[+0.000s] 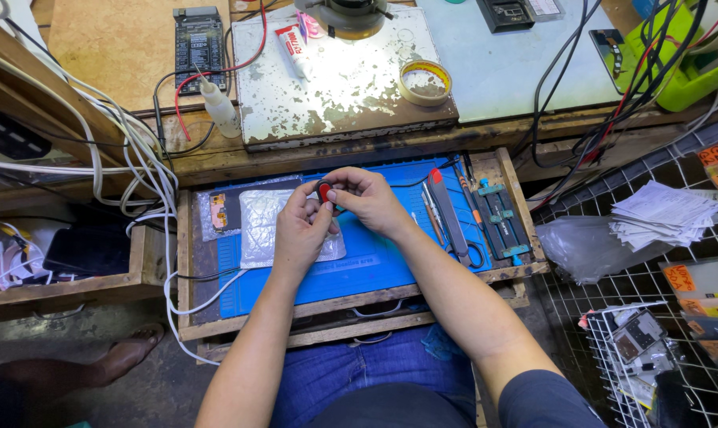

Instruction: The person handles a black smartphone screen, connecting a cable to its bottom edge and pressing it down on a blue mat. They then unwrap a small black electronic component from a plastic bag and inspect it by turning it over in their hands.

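The desk (121, 40) is stretching across the far side, carrying a worn white plate (335, 87), a tape roll (424, 82), a squeeze bottle (219, 107) and a tube (293, 46). Near it, a pulled-out wooden drawer (186, 269) is holding a blue mat (375, 261). A silvery bag (257, 226) is lying on the left part of the mat, and a row of tools (446, 214) is lying along its right side, beside a blue clamp jig (501, 218). White cables (149, 174) are hanging down at the left of the drawer.

Both hands are meeting over the middle of the mat. The left hand (299, 230) is curling its fingers up around a small red-and-black part (325, 191), and the right hand (367, 198) is pinching the same part from the far right with thumb and forefinger. The part is sitting between the fingertips of both hands, raised above the mat, just over the right edge of the bag.
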